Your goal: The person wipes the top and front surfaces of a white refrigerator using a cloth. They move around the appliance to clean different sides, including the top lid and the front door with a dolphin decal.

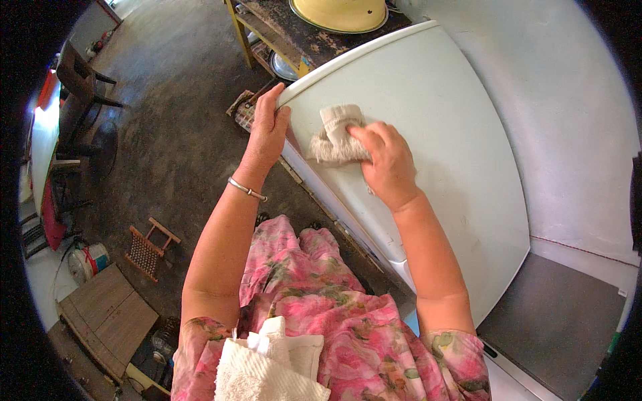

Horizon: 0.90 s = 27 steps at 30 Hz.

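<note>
My right hand [390,163] presses a bunched, off-white terry cloth [338,135] onto the white lid [436,100] of what looks like a chest freezer. The cloth is crumpled, with a folded flap on top, and my thumb and fingers pinch its right side. At the lid's near-left corner, my left hand [268,125] holds the raised rim, thumb and forefinger on either side of it; its other fingers are partly hidden. Faint smudges mark the lid. Another folded cream towel [271,368] lies against the front of my pink floral clothing.
Beyond the lid stands a worn wooden table [321,42] bearing a yellow enamel basin [341,12]. A dark-topped appliance [554,321] adjoins the lid at lower right, beside the pale wall [567,150]. On the floor are a small stool [148,248], a bucket [89,261] and wooden chairs [80,80].
</note>
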Each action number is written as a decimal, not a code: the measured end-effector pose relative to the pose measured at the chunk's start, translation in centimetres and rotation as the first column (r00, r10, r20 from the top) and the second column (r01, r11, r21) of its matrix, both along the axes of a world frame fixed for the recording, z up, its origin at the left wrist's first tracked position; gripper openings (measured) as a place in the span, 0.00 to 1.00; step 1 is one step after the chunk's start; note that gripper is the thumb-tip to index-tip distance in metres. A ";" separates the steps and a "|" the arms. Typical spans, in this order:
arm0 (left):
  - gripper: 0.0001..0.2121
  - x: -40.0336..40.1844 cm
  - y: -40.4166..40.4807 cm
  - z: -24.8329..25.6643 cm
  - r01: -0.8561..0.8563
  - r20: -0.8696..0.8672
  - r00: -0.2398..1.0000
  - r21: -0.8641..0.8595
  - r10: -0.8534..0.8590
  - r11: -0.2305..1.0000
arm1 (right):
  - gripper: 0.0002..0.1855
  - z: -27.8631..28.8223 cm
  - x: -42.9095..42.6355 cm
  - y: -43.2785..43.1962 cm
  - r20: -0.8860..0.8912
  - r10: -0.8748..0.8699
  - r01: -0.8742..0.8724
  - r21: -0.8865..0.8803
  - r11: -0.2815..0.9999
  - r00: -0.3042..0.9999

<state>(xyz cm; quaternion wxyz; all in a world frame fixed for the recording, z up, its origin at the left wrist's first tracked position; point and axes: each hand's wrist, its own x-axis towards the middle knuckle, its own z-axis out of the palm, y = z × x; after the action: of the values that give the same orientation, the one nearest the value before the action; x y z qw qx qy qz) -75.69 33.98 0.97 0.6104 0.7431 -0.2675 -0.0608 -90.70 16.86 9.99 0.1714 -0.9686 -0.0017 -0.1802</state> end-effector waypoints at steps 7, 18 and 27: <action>0.19 -0.1 -0.6 -0.8 -0.010 -0.001 1.000 0.001 0.010 1.000 | 0.22 -2.1 7.6 -1.8 0.086 -0.069 0.070 -0.008 0.998 0.994; 0.21 0.8 -0.4 -0.9 0.056 -0.205 0.976 -0.067 -0.069 0.996 | 0.25 -0.9 -0.1 1.7 -0.007 0.049 -0.048 0.067 0.997 0.999; 0.19 0.4 -0.3 -1.3 0.091 -0.186 0.976 -0.123 -0.113 0.988 | 0.27 0.3 -11.5 2.9 -0.120 -0.079 0.081 0.019 0.996 0.990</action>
<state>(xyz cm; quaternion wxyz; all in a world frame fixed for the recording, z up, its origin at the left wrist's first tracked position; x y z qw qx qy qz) -75.29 33.66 -0.32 0.6707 0.6830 -0.2481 -0.1485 -102.21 19.74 10.29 0.1756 -0.9747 0.0495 -0.1288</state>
